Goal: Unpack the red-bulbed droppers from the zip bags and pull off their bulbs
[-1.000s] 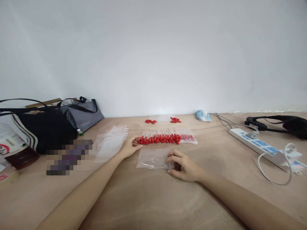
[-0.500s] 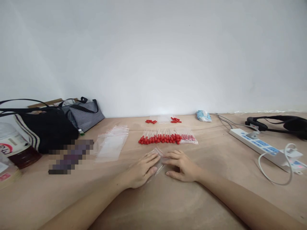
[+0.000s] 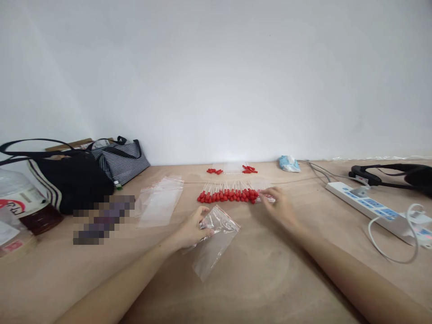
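My left hand (image 3: 194, 228) pinches the top edge of a small clear zip bag (image 3: 216, 243) and holds it lifted off the wooden table, the bag hanging down to the right. My right hand (image 3: 278, 206) reaches forward to the right end of a row of clear droppers with red bulbs (image 3: 227, 195). Its fingers are curled at the droppers there, and whether they grip one is unclear. Two small clusters of red bulbs (image 3: 232, 170) lie farther back near the wall.
A stack of clear zip bags (image 3: 160, 200) lies to the left. Black and striped bags (image 3: 77, 173) and a bottle (image 3: 23, 202) stand at far left. A white power strip (image 3: 374, 209) with cables, a black headset (image 3: 398, 173) and a blue packet (image 3: 287, 163) are at right.
Both hands were flat on the zip bag. My left hand has since picked the bag up by its edge, and my right hand has moved forward to the row of droppers.
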Available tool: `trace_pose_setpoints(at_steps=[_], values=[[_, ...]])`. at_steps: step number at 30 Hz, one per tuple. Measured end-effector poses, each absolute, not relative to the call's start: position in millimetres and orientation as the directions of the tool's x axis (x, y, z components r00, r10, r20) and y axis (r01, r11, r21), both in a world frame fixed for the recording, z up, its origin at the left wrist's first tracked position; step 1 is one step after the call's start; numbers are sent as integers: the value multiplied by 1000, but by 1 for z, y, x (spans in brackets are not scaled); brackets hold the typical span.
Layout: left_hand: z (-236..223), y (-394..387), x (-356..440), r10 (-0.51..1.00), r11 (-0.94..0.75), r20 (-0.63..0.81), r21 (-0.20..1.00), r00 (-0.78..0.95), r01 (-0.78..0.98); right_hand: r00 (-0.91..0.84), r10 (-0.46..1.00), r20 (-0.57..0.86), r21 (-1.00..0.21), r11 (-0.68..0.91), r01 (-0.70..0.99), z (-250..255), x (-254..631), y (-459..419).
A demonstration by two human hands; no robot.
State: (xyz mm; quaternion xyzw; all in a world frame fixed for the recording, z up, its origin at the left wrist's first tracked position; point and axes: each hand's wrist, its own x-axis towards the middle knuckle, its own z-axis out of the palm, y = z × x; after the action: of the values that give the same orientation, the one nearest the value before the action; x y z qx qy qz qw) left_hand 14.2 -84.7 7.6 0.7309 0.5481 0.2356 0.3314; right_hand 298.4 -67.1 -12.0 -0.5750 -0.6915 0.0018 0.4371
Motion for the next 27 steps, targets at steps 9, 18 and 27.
trace_pose_setpoints(at_steps=[9,18,27], values=[[52,-38,-96,928,195,189,487,-321,852,527,848,53,-575,-406,711,-17,357,-13],[36,-42,-107,889,296,309,177,-339,939,529,849,-8,-579,-435,690,-28,353,1],[11,-53,-48,691,-168,720,77,62,983,589,781,206,-734,-276,621,-33,365,-8]])
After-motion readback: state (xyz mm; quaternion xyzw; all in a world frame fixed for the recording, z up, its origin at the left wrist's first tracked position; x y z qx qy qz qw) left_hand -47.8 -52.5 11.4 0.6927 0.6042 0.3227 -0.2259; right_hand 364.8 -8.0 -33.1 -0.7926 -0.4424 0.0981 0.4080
